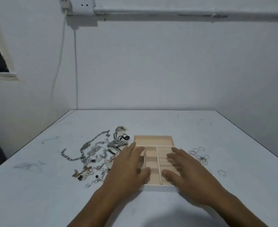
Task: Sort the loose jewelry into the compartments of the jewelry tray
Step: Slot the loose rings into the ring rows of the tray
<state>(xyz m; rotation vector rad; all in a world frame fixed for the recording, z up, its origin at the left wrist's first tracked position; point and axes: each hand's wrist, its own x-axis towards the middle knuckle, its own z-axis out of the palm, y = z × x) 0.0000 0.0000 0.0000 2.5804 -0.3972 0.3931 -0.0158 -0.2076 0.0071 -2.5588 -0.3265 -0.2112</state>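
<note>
Right, both hands hovered flat over the jewelry tray (pixel 153 141), left hand (pixel 128 167) and right hand (pixel 185 174) wide-spread, holding nothing, seemingly steadying it before sorting.

We see a pale, scuffed table (pixel 200 128) carrying a wooden tray (pixel 153 140) near its middle. Left of the tray lies a tangle of chains (pixel 85 154) with a watch (pixel 117 143); just right of it lie thin rings (pixel 199 155).
</note>
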